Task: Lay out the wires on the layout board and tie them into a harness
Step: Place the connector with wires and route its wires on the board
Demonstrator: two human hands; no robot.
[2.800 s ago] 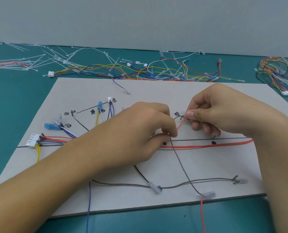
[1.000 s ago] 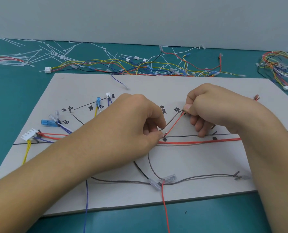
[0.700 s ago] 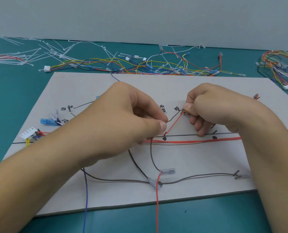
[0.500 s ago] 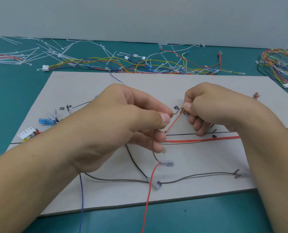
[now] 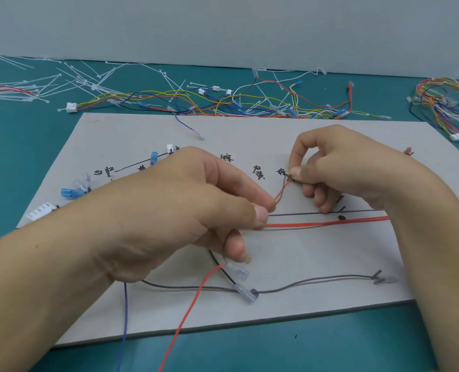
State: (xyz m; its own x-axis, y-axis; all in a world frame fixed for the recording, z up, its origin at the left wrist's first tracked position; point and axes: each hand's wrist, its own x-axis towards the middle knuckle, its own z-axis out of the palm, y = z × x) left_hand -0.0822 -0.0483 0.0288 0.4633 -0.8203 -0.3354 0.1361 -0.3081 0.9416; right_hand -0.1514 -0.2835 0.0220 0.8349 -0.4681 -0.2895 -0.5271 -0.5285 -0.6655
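Thin red-and-brown wire pair (image 5: pixel 282 193), mid grey cardboard layout board (image 5: pixel 303 135): your left hand (image 5: pixel 196 210) and right hand (image 5: pixel 343 170) pinch it, fingers closed; draw it taut.

Grey layout board (image 5: pixel 290 135) (black markings), red wire (image 5: pixel 327 223), teal table (image 5: pixel 30 140).

Single view, head-mounted, wide-angle. The camera sits above the near edge of the board (image 5: pixel 303 135) and faces forward and down. Range is close: the board spans most of the frame width. Beyond the board's far edge lie a strip of table (image 5: pixel 22 135) and the wall (image 5: pixel 223 28). Straight lines bow toward the frame edges.
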